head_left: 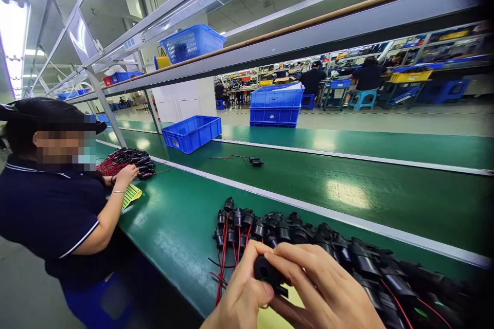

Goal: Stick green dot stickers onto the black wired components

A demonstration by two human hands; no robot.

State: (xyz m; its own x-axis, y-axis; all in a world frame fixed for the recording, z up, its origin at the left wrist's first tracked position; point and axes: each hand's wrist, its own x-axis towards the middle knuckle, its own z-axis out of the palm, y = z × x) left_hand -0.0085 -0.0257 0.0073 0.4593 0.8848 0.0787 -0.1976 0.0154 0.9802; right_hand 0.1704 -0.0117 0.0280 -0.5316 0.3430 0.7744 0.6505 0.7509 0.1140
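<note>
Pinched the black part (266, 270) in left grip (241, 289) and right grip (324, 284) above the desk (165, 226), apparently near its holed end, and risked dropping it among red wires (223, 261) through uneven pressure.

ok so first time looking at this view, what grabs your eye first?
The small black part pinched between the wearer's left hand and right hand, low in the frame right of centre. Then the heap of black parts with red wires just beyond the hands, spreading right, and the co-worker in a dark shirt at the left edge.
</note>
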